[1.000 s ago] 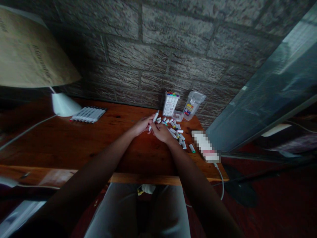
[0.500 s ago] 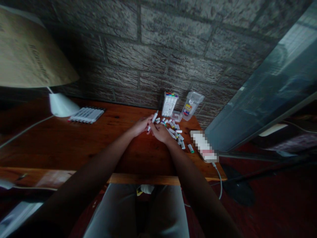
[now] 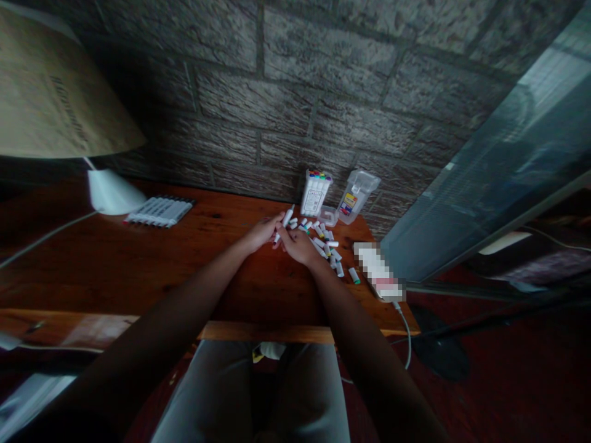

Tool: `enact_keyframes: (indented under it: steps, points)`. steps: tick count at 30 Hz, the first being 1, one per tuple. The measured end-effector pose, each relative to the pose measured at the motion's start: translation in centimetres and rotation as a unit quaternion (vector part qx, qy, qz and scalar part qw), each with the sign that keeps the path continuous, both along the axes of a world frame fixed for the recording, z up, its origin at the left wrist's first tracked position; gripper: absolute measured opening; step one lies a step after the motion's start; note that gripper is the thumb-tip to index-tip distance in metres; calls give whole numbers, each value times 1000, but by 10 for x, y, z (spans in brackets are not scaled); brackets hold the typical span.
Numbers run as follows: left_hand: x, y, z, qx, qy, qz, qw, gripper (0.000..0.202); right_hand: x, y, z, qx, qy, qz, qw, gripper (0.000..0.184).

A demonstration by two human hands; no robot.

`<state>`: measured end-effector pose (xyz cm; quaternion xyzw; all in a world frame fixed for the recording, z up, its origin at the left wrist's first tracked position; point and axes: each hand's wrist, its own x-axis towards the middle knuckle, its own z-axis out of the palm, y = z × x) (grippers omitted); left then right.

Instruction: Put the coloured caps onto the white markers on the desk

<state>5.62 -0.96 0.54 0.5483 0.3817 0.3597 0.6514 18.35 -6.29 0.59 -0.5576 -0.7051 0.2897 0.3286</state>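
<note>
My left hand (image 3: 262,233) and my right hand (image 3: 298,245) meet over the wooden desk (image 3: 138,264), both closed around one white marker (image 3: 287,219) whose upper end sticks out above the fingers. Just right of the hands lies a scatter of several loose white marker caps (image 3: 329,247) with coloured ends. Behind them, against the brick wall, stands a box of markers (image 3: 315,192) with coloured tips up, and beside it a clear plastic case (image 3: 357,196).
A row of markers (image 3: 159,211) lies at the desk's back left near a white lamp base (image 3: 111,192) under a tan shade (image 3: 50,104). A blurred white device (image 3: 378,271) with a cable sits at the right edge. A glass panel (image 3: 498,172) stands on the right.
Both hands stay together on the marker; only the view has shifted slightly.
</note>
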Motion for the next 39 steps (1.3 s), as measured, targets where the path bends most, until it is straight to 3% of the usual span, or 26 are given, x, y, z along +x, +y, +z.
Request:
enact_keyframes:
  steps: [39]
  points:
    - [0,0,1,-13,-16,1,1000,51,1,3,-4,16,-8,8,1000,75]
